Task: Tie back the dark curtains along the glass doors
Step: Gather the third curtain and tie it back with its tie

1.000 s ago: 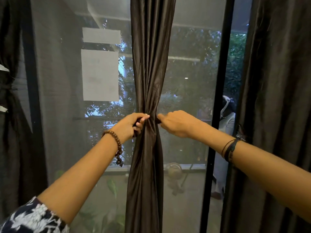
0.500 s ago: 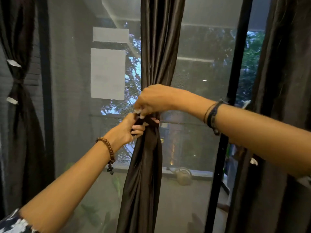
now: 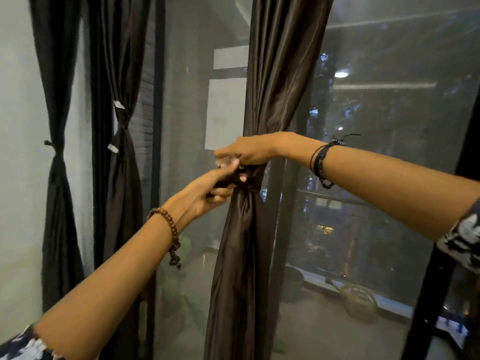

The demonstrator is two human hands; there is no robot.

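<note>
Mid-knot on the centre curtain (image 3: 262, 105), gathered into a narrow waist just right of frame centre. Tie band (image 3: 253, 187) already wrapped around that waist, dark against dark cloth, ends hard to separate from the folds.

Left hand (image 3: 207, 193), reaching up from 7 o'clock, fingers curled and pinching one end of the band at the 9 o'clock side of the waist. Right hand (image 3: 249, 154), coming in from 3 o'clock and sitting directly above the left, knuckles up, fingers curled down onto the top of the knot; whether holding the other end or only pressing the crossing, cannot tell, fingertips blurred and partly hidden. Both hands touching the bundle and nearly touching each other.

Judged step: forming or cinching the knot, not yet released. Next move likely calling for opposing pulls on the two ends, keeping the gather from slipping down the slick cloth, then letting go.

At 9 o'clock, two more curtains: far-left curtain (image 3: 58, 162) and second curtain (image 3: 119, 141), both already pinched in at mid-height, so apparently done. Glass door (image 3: 376, 152) behind, dusk foliage beyond.
</note>
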